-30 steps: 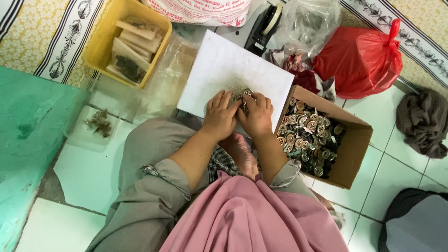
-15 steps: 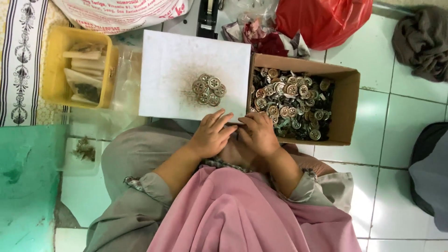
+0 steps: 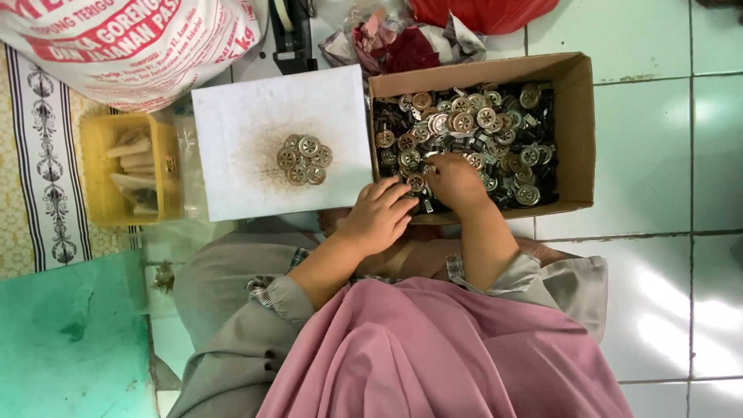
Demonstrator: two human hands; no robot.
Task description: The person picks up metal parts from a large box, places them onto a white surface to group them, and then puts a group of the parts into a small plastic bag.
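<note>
A brown cardboard box (image 3: 576, 124) on the tiled floor is full of round metal discs with star cut-outs (image 3: 472, 128). My right hand (image 3: 455, 182) reaches into the box's near side, fingers curled among the discs. My left hand (image 3: 379, 217) rests at the box's near left corner, fingertips touching a disc by the edge. Left of the box lies a white board (image 3: 232, 162) with a small ring-shaped cluster of discs (image 3: 303, 159) on a brownish stain. Whether either hand grips a disc is hidden.
A yellow plastic tray (image 3: 97, 147) with pale strips stands left of the board. A large printed sack (image 3: 131, 42) lies at the back left, a red plastic bag (image 3: 484, 11) and scraps at the back. A green mat (image 3: 70, 340) covers the near left.
Both hands moved from my lap forward and right into the box of discs. The cluster stays on the board. The view shifted closer and rightward.
</note>
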